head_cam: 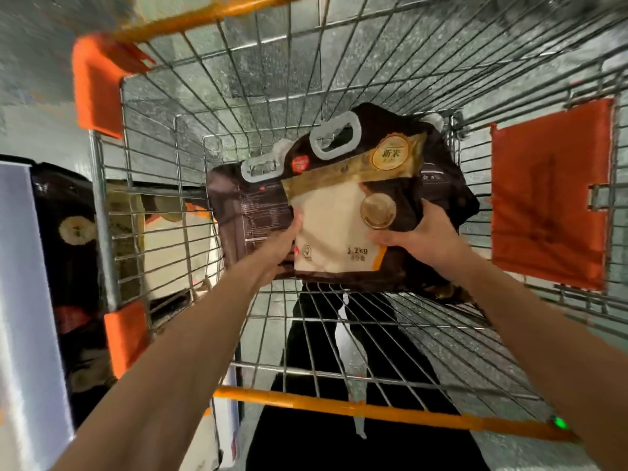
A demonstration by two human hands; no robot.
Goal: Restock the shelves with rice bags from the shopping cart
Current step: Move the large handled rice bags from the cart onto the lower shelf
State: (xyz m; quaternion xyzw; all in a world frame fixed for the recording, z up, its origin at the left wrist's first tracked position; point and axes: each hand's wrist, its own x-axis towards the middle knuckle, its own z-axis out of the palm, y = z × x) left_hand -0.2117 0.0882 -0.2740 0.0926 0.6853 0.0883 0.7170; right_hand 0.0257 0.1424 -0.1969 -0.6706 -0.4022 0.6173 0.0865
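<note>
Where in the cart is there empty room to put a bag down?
The wire floor is bare between the orange bar and the front bag. The middle is crowded: the left hand and right hand grip the front bag, and a second bag sits close behind it, to the left.

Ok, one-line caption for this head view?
Left hand and right hand grip a rice bag inside the cart.

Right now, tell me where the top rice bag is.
Head view, centre: the top bag is inside the cart, held between the left hand and right hand, overlapping a second bag on its left.
</note>
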